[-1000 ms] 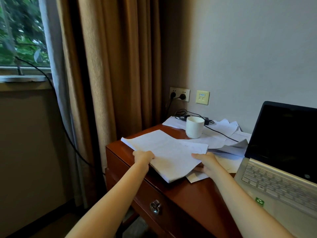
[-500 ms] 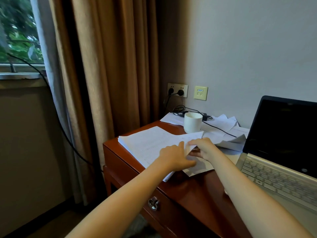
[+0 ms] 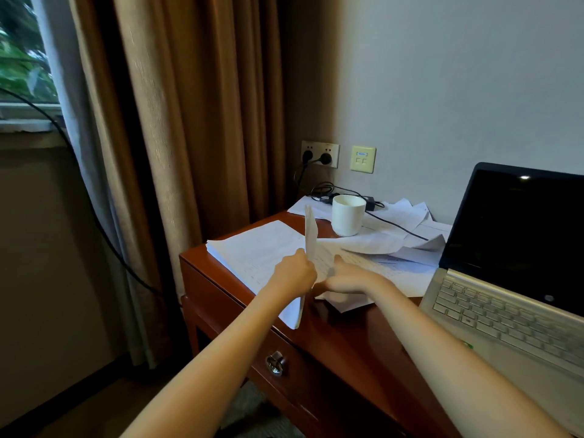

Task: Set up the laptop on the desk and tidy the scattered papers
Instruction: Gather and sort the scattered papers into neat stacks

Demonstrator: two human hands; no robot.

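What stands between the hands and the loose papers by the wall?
A white cup stands beyond the left hand and right hand, at the near edge of the loose papers; a black cable lies across them.

On the desk (image 3: 341, 336), the papers (image 3: 252, 251) lie left of the laptop (image 3: 505, 279), the mug (image 3: 347, 216) behind them.

Likely hotel room or bedroom — wooden desk (image 3: 347, 336) with drawer, heavy curtains (image 3: 196, 121), window (image 3: 25, 58), wall sockets (image 3: 319, 153).
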